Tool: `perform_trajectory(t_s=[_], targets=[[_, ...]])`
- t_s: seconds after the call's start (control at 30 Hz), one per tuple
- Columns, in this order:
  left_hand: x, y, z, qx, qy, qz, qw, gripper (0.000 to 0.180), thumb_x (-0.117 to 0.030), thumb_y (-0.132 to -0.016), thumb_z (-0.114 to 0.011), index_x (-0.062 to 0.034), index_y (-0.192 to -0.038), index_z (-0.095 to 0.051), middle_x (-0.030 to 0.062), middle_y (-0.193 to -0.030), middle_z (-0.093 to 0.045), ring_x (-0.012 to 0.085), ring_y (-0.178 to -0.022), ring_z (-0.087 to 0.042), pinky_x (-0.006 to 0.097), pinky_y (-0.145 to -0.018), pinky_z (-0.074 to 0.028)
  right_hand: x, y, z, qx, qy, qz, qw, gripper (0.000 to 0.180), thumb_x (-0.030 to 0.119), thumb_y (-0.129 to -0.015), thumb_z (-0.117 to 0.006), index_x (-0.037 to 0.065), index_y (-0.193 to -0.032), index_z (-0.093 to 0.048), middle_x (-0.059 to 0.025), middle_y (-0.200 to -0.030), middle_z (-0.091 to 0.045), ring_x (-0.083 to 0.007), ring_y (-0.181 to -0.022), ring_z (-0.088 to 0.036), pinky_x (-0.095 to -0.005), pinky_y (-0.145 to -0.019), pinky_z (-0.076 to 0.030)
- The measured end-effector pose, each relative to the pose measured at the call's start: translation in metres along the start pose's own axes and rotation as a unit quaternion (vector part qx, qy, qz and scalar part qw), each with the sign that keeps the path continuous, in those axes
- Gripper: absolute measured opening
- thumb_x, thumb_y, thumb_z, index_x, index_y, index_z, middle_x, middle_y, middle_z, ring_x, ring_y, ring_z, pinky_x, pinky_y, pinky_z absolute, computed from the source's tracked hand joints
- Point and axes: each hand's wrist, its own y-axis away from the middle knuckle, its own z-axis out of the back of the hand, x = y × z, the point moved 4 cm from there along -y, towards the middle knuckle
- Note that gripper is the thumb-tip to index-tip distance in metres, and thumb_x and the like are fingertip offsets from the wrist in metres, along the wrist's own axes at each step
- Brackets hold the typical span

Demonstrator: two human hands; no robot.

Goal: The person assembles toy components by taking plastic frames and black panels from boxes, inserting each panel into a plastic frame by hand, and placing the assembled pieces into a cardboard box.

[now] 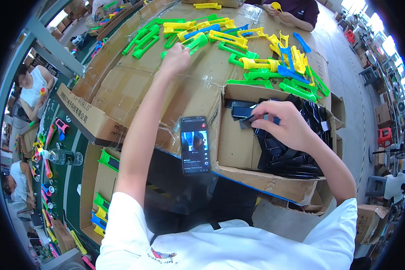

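Observation:
My left hand (176,58) reaches to the far side of the cardboard-covered table, its fingers closed on the end of a green plastic frame (196,42). Around it lies a loose pile of similar long frames, such as a yellow frame (228,38) and a blue frame (285,58). My right hand (281,122) is over an open cardboard box (238,155), with thumb and fingers pinched on a small flat black piece (246,121). Many glossy black pieces (288,155) fill the right part of that box.
A lit phone (195,146) stands against the box's left side. Lower left, another carton (91,191) holds colored frames. A conveyor (72,180) with a clear bottle (65,156) runs along the left. Across the table, a person (297,13) holds a yellow part.

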Motion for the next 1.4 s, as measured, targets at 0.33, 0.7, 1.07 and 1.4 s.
perform_trajectory(t_s=[0.33,0.7,1.07,1.4], targets=[[-0.049,0.289,0.075,-0.041,0.616,0.071,0.783,0.055,-0.033,-0.109,-0.049,-0.0004,-0.152,-0.039,0.0239,-0.143,-0.056,0.0302,-0.123,-0.063,0.04,-0.099,-0.052,0.062,0.106,-0.071,0.057,-0.314,-0.103,0.942,0.016,0.0,-0.092,-0.074,-0.003,-0.106,-0.069,-0.0065,-0.098,-0.072,-0.0091,-0.089,-0.069,-0.0267,-0.077,-0.059],[0.052,0.543,-0.019,0.034,0.678,0.26,0.686,0.048,-0.016,-0.106,-0.054,-0.005,-0.149,-0.036,0.0222,-0.151,-0.047,0.0301,-0.137,-0.05,0.042,-0.113,-0.042,0.004,0.088,-0.318,0.148,-0.503,-0.189,0.83,0.02,0.009,-0.096,-0.072,-0.001,-0.112,-0.065,-0.0042,-0.096,-0.069,-0.0089,-0.085,-0.065,-0.026,-0.072,-0.055],[0.111,0.523,-0.086,-0.028,0.62,0.306,0.721,0.047,-0.019,-0.11,-0.049,-0.0069,-0.152,-0.032,0.0116,-0.132,-0.058,0.0173,-0.121,-0.059,0.035,-0.101,-0.049,-0.054,0.048,-0.383,-0.011,-0.315,-0.152,0.937,0.017,0.01,-0.092,-0.074,-0.003,-0.102,-0.068,-0.0089,-0.087,-0.073,-0.0113,-0.075,-0.07,-0.0284,-0.068,-0.056],[0.131,0.517,-0.1,-0.008,0.608,0.313,0.729,0.036,-0.012,-0.109,-0.05,-0.0054,-0.142,-0.039,0.0111,-0.116,-0.068,0.014,-0.1,-0.067,0.03,-0.087,-0.054,-0.089,0.046,-0.421,-0.003,-0.354,-0.185,0.917,0.021,0.013,-0.093,-0.074,-0.001,-0.107,-0.068,-0.0065,-0.09,-0.072,-0.0097,-0.072,-0.066,-0.0259,-0.062,-0.053]])
